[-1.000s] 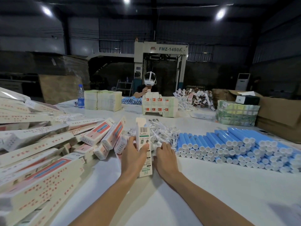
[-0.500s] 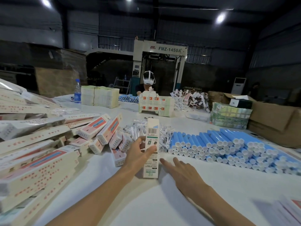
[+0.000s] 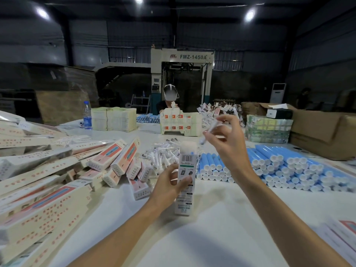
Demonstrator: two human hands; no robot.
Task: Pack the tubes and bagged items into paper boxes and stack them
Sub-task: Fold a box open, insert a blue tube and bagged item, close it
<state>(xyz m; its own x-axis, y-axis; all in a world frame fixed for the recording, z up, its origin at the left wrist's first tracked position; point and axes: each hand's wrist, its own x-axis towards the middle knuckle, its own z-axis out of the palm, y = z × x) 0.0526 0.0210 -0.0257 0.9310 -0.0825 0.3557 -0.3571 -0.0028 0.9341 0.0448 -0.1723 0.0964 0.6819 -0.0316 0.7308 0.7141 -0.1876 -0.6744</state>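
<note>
— Step in hand?

— Filling, by the look of it. Held one paper box (image 3: pixel 185 160) upright on the white table (image 3: pixel 221 237) with the left hand (image 3: pixel 167 187), fingers and thumb curled round its middle. Pinched a single bagged item (image 3: pixel 210 130) between thumb and fingertips of the right hand (image 3: pixel 229 149), raised above the box's top end and a little to its right. Could not see inside for any tube already packed; top end too blurred to read the flap.

— Next move?

— Probably called for lowering the bag, turning it end-on to the box mouth and sliding it in, left grip kept firm against tipping. Then flap shut and off to a stack.

— Supplies?

— Kept close at hand: a loose heap of bagged items (image 3: pixel 163 155) just behind the box, rows of blue tubes (image 3: pixel 279 166) to its right, a tumbled pile of boxes (image 3: pixel 63 176) to its left.

— Anything in the way?

— Little enough. Narrow mouth, limp plastic: likely to snag on the rim. Farther back, well apart: stacks of flat cartons (image 3: pixel 113 119), a water bottle (image 3: pixel 87 115), a brown cardboard case (image 3: pixel 323 130), another person (image 3: pixel 170 93) across the table.
</note>
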